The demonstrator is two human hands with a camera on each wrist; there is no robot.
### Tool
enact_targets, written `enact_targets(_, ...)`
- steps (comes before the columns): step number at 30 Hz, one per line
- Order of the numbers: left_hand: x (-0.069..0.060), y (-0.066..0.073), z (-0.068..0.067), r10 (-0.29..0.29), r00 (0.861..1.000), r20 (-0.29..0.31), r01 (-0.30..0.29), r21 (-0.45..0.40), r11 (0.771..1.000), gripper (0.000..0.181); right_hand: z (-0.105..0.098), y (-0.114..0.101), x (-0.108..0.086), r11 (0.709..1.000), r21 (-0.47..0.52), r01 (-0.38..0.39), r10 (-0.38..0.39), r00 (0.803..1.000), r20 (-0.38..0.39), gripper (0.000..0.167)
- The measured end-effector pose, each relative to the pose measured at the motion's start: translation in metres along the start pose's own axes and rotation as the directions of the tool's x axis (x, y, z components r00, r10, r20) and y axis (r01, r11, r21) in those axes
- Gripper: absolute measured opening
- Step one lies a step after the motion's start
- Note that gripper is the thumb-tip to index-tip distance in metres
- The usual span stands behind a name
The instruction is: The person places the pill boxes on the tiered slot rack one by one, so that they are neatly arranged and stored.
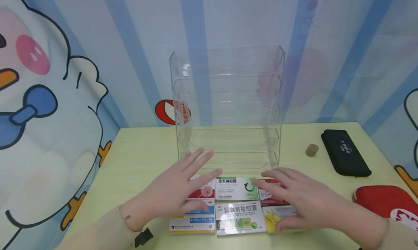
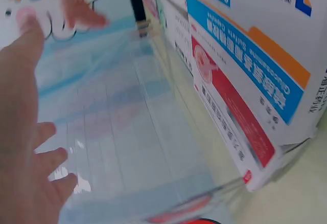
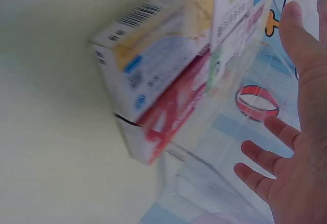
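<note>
On the pale surface (image 1: 143, 144) we see a clear tiered rack (image 1: 226, 102), and just in front of it six medicine boxes (image 1: 240, 210), side by side in two rows of three. Above the left boxes hangs our left hand (image 1: 171, 190), fingers spread apart; above the right ones, our right hand (image 1: 297, 199), fingers also apart. Right of the rack, we see a black case (image 1: 346, 152) near a small brown cylinder (image 1: 312, 150).

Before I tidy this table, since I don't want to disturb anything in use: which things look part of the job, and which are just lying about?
Likely in the job:
- six boxes, nearest the left hand and right hand
- clear stand, behind them

Probably just lying about:
- black case
- small brown cylinder
- red pouch, at the right edge
</note>
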State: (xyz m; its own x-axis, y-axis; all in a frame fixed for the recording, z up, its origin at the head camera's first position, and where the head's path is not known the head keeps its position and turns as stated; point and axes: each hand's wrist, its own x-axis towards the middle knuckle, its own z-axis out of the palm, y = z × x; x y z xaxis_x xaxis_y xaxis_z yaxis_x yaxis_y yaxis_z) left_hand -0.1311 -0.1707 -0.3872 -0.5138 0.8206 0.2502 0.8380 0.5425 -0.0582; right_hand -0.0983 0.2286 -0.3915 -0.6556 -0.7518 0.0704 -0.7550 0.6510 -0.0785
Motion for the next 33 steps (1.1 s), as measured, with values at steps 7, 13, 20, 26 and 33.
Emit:
enact_targets(7,-0.011,-0.031,0.022,-0.365,0.867,-0.338,0.303,-0.223,0.927,0.073,0.021,0.007,-0.023,0.963,0.092,-0.252,0.24,0.963,0.122,0.1)
enact_targets(13,-0.016,-0.051,0.052,-0.647,0.719,-0.254,0.432,-0.567,0.701,0.089,0.038,0.017,-0.037,0.888,0.149,-0.434,0.396,0.889,0.231,0.083)
enact_targets(20,-0.016,-0.063,0.079,-0.745,0.66,-0.092,0.445,-0.752,0.486,0.094,0.049,0.022,-0.047,0.839,0.199,-0.506,0.442,0.848,0.292,0.078)
enact_targets(26,-0.014,-0.062,0.09,-0.769,0.638,-0.036,0.47,-0.773,0.425,0.093,0.056,0.023,-0.051,0.798,0.241,-0.553,0.463,0.818,0.342,0.078)
enact_targets(33,-0.01,-0.06,0.094,-0.788,0.616,0.005,0.506,-0.769,0.391,0.091,0.058,0.024,-0.055,0.772,0.251,-0.584,0.474,0.793,0.383,0.081)
